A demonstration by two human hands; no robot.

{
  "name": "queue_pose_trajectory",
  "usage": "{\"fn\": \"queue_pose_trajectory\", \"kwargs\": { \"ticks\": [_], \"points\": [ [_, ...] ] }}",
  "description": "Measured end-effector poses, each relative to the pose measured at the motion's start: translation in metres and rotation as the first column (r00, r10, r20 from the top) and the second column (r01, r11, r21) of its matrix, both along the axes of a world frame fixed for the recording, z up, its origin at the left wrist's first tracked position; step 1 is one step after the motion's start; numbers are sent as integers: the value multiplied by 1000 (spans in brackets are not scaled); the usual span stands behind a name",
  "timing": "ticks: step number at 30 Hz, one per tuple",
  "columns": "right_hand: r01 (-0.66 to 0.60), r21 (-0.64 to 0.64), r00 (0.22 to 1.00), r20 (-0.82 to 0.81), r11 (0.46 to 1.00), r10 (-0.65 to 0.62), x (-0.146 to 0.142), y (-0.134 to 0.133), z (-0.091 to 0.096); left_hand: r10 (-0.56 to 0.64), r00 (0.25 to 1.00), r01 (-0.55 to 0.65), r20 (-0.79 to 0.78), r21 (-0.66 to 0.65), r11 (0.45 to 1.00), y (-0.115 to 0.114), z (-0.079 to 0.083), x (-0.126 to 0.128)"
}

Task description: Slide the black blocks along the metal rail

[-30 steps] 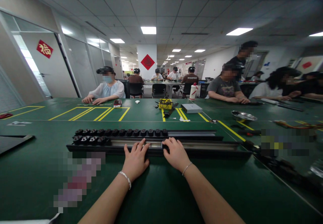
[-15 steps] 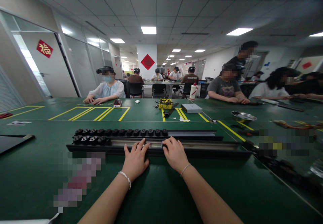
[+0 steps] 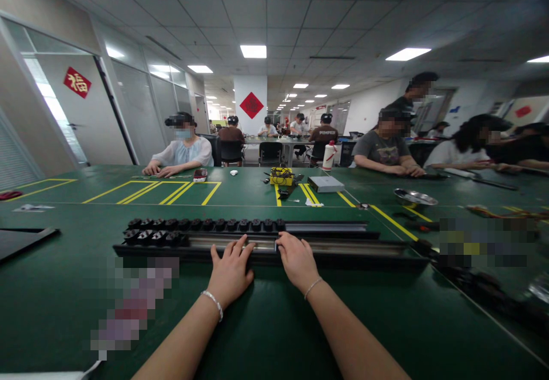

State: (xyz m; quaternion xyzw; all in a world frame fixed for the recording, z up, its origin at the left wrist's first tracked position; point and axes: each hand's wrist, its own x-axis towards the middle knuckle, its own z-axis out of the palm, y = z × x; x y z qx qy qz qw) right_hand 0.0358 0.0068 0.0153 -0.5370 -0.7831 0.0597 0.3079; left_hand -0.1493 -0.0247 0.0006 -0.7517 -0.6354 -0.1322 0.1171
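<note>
Table first: the green work surface (image 3: 274, 334) fills the whole lower view, with co-workers seated along its far edge, well apart from my reach. Straight in front of me the long black rail (image 3: 343, 248) lies across it from left to right, a pale metal channel running along its middle. On the rail's far strip sits a long row of black caps (image 3: 206, 224), each touching the next, and a shorter row (image 3: 150, 236) sits just nearer at the left end. My left hand (image 3: 231, 274) lies flat, fingers spread apart with the tips on the rail's near lip; it grips nothing. My right hand (image 3: 298, 261) is just beside it, fingers bent down over the channel (whether they pinch a small part there I cannot tell, since the knuckles hide it).

As I judge it, the work is at the channel between the two hands. To do it well I make the left hand the anchor, pressing down lightly so the rail does not slide on the mat, and let only the right fingertips do the fine work. I would hold both wrists low, travel along the channel rather than across it, and steer clear of the seated rows, which I suspect a stray knuckle could knock askew.
</note>
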Motion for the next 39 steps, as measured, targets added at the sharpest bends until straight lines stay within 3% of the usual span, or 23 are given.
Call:
{"fn": "queue_pose_trajectory", "kwargs": {
  "ticks": [39],
  "points": [
    [-49,59,999,-16,997,50,4,9,-2,33,999,-34,-19,-43,998,1,2,1]
  ]
}}
